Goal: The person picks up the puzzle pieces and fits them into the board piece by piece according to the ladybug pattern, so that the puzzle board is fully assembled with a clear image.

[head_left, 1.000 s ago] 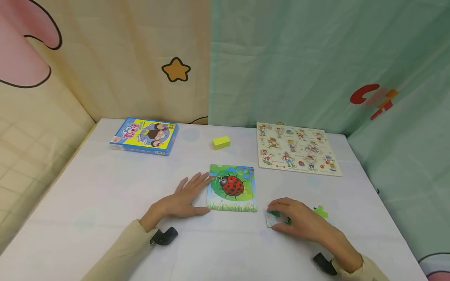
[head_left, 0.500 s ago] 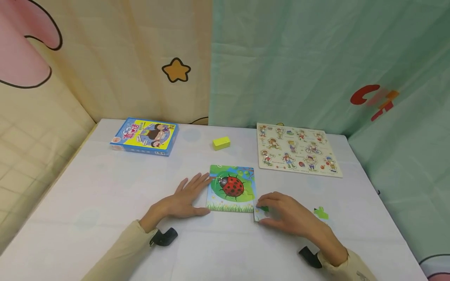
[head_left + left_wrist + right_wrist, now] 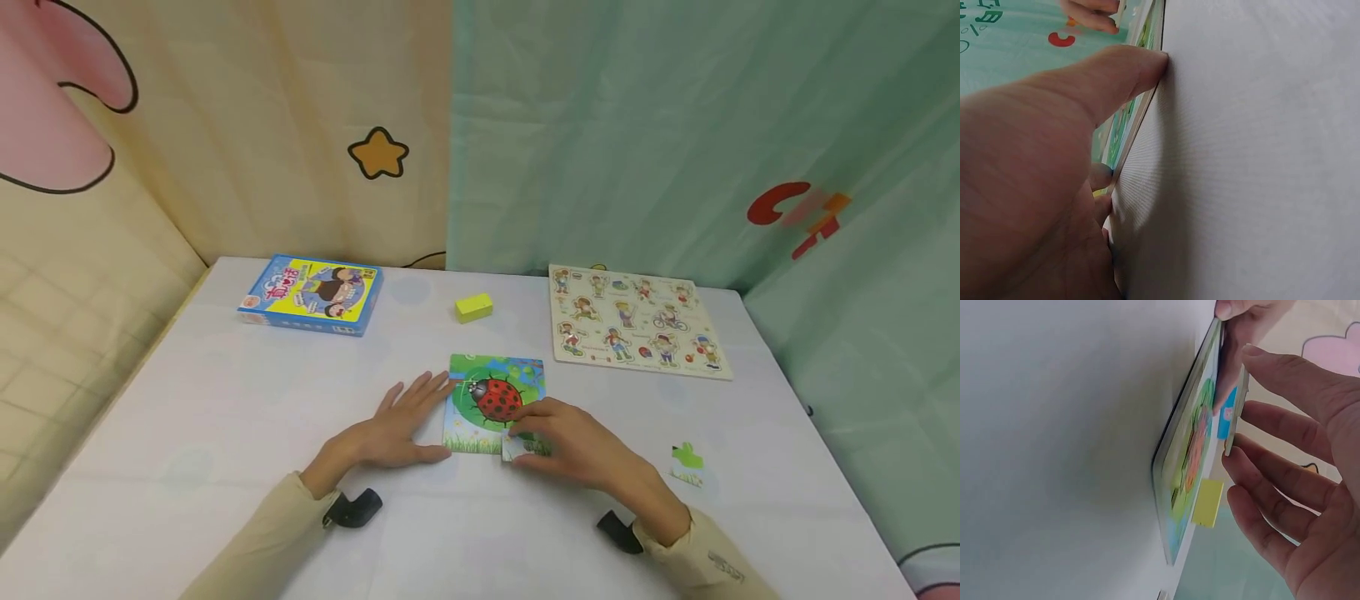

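Note:
A square ladybug puzzle board point(image 3: 480, 417) lies flat on the white table. My left hand point(image 3: 397, 429) rests at its left side with fingers spread, the thumb at the lower left corner and fingertips on the left edge. My right hand point(image 3: 581, 442) pinches a puzzle piece point(image 3: 514, 446) between thumb and fingers. In the right wrist view the thin piece point(image 3: 1235, 422) is held above the board, apart from it. The hand hides the board's lower right part. Another puzzle piece point(image 3: 687, 463), green and white, lies to the right.
A blue and yellow card box point(image 3: 311, 293) lies at the back left. Behind the board sits a yellow block point(image 3: 473, 307). A wooden board with cartoon children figures point(image 3: 637, 323) lies at the back right. Curtains point(image 3: 600, 133) hang behind the table.
My right hand has carried the pinched puzzle piece leftward, from beside the board to over its lower right part. The green loose piece is now fully uncovered. My left hand has stayed put.

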`<act>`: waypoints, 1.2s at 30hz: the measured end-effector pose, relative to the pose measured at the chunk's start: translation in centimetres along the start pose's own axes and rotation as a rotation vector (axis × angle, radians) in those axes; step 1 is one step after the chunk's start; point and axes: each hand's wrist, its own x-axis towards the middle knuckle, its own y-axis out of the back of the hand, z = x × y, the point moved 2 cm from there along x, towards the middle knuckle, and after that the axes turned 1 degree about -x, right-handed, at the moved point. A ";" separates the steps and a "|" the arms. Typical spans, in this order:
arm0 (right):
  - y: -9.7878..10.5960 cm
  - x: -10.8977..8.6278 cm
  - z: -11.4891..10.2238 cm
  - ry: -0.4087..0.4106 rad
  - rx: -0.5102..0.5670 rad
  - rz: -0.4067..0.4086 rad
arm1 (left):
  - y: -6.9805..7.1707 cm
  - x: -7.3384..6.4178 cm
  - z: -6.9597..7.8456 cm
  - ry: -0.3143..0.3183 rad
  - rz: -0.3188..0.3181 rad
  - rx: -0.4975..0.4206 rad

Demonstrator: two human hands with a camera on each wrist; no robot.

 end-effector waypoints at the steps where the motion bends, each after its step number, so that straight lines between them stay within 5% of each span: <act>1: -0.1 0.3 -0.2 0.000 0.004 -0.002 | 0.0 0.0 0.0 0.003 -0.001 0.008; 18: -1.5 5.6 -2.0 -0.056 0.040 -0.032 | 0.1 -0.1 0.0 0.000 -0.010 0.007; 36: -2.7 6.5 -2.7 -0.070 -0.041 -0.035 | 0.1 -0.1 0.2 0.015 -0.014 0.014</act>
